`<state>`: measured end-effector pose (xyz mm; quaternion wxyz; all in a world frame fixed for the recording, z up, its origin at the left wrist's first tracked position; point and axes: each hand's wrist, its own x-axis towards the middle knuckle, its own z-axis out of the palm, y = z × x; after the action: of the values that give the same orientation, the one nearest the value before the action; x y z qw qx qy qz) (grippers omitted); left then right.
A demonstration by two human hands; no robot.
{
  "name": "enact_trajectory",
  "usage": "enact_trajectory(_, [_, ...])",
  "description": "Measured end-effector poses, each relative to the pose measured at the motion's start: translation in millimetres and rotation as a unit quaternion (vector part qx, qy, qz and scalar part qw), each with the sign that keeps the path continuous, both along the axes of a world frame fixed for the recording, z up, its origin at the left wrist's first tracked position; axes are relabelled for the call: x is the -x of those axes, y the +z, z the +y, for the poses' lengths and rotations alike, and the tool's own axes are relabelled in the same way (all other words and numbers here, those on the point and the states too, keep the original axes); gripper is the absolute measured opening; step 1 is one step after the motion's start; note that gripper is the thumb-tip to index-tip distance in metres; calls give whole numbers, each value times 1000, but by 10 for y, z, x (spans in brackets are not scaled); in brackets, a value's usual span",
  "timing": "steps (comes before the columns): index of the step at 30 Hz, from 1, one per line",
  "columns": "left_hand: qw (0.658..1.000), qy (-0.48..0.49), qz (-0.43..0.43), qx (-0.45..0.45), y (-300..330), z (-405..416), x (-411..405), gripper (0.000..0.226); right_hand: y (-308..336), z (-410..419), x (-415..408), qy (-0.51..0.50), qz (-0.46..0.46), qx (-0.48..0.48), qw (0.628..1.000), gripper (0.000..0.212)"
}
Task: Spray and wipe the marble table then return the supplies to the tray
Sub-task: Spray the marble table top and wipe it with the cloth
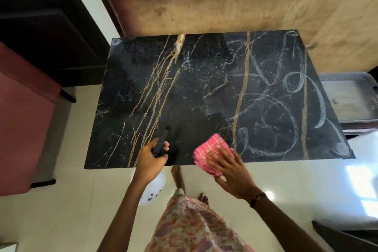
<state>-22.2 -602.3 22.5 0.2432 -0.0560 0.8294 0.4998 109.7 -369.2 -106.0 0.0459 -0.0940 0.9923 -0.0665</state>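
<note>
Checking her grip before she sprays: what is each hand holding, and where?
Left hand grips the spray bottle by its black trigger head. Right hand presses flat on the pink cloth.

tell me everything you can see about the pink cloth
The pink cloth is a checked fabric, pink with pale lines, folded into a thick pad with layered edges showing. It lies flat at the near edge of the marble table, partly overhanging. The right hand rests on it with fingers spread and straight.
</note>
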Motion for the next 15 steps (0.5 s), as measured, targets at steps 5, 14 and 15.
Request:
enact_trajectory(5, [1000,-26,-6,-13,-3,208,-87,39,82,542,160,-146,-22,-3,989,60])
enact_trajectory(14, [998,-58,0,-9,19,535,-123,34,-1,177,11,-22,-15,2,1000,57])
enact_trajectory(15, [998,-63,2,-5,19,561,-111,32,-5,296,-133,-23,-6,2,1000,58])
